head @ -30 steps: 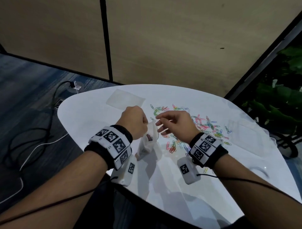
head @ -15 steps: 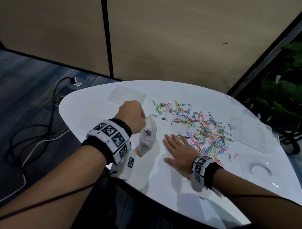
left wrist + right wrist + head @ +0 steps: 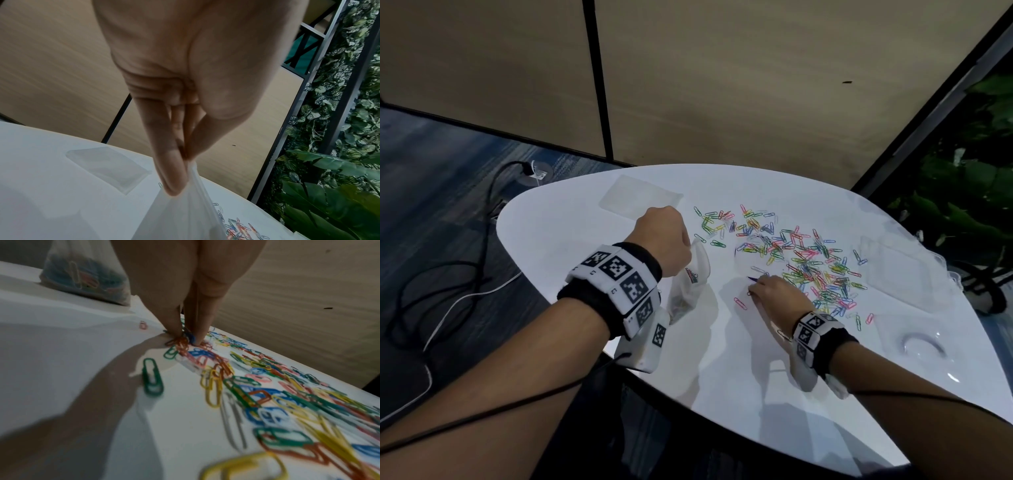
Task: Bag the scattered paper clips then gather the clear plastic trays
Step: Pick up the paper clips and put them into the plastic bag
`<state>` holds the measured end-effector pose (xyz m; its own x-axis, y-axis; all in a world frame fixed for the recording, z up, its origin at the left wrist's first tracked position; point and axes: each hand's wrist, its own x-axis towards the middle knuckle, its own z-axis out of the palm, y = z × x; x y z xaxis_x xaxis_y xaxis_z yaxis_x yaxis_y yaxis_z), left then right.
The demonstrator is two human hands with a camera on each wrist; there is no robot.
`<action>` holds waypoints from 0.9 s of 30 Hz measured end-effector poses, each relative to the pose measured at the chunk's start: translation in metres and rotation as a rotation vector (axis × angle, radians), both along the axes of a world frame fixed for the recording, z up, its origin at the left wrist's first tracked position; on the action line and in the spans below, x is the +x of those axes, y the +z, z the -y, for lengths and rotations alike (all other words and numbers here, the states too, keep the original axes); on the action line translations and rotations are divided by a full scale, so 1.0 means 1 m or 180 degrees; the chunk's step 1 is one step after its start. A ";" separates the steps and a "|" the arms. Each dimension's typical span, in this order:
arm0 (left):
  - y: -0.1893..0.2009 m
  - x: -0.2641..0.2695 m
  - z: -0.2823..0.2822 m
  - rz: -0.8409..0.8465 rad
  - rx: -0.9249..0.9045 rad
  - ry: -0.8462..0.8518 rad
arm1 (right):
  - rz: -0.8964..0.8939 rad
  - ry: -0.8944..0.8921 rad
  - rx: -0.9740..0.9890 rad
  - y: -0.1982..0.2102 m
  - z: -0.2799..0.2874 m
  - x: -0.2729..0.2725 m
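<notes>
Coloured paper clips (image 3: 801, 260) lie scattered over the middle and right of the white table (image 3: 585, 222). My left hand (image 3: 664, 236) holds a clear plastic bag (image 3: 690, 287) upright, pinching its top edge between thumb and fingers (image 3: 172, 178). The bag (image 3: 86, 275) holds several clips at its bottom. My right hand (image 3: 755, 289) is down at the near left edge of the scatter. Its fingertips (image 3: 176, 331) are drawn together and pinch a small bunch of clips (image 3: 183, 344). A clear plastic tray (image 3: 640, 200) lies at the far left.
A second clear tray (image 3: 904, 274) sits at the right edge, and another clear piece with a ring mark (image 3: 924, 342) lies nearer me. Beige wall panels stand behind. Green plants (image 3: 969, 205) are at the right, and cables (image 3: 448, 291) cross the floor at the left.
My right hand left the bag's mouth, came down flat on the table, and now has its fingers gathered on clips. The left hand still holds the bag.
</notes>
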<state>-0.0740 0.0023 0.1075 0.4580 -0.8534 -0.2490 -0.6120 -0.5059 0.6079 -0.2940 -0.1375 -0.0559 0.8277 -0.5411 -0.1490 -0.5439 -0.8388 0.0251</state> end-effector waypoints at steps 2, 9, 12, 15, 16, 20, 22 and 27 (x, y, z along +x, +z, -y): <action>0.000 -0.002 0.001 0.0002 0.0014 -0.0047 | 0.0009 -0.0369 0.0182 0.009 0.008 0.000; 0.000 -0.008 0.007 0.0009 0.0070 -0.0150 | 0.1657 -0.2604 0.1457 0.047 0.041 -0.017; 0.000 -0.015 0.010 -0.0031 0.0083 -0.0202 | 0.3186 -0.2983 0.2912 0.075 0.036 -0.005; 0.001 -0.022 0.013 -0.0043 0.0078 -0.0233 | 0.3942 -0.2774 0.4042 0.109 0.009 0.020; 0.001 -0.024 0.014 -0.0039 0.0074 -0.0236 | 0.3950 -0.2665 0.4241 0.116 -0.001 0.028; 0.000 -0.028 0.016 0.0028 0.0031 -0.0215 | 0.3777 -0.2376 0.4151 0.111 -0.041 0.054; -0.001 -0.027 0.016 -0.0007 -0.0022 -0.0190 | 0.3390 -0.1985 0.3357 0.099 -0.053 0.059; -0.004 -0.027 0.017 -0.0129 -0.0092 -0.0134 | 0.2304 -0.0762 0.1694 0.095 -0.055 0.066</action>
<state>-0.1005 -0.0149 0.1036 0.4117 -0.8787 -0.2417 -0.6069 -0.4622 0.6466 -0.2282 -0.0825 0.0387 0.6910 -0.7181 0.0823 -0.4369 -0.5057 -0.7439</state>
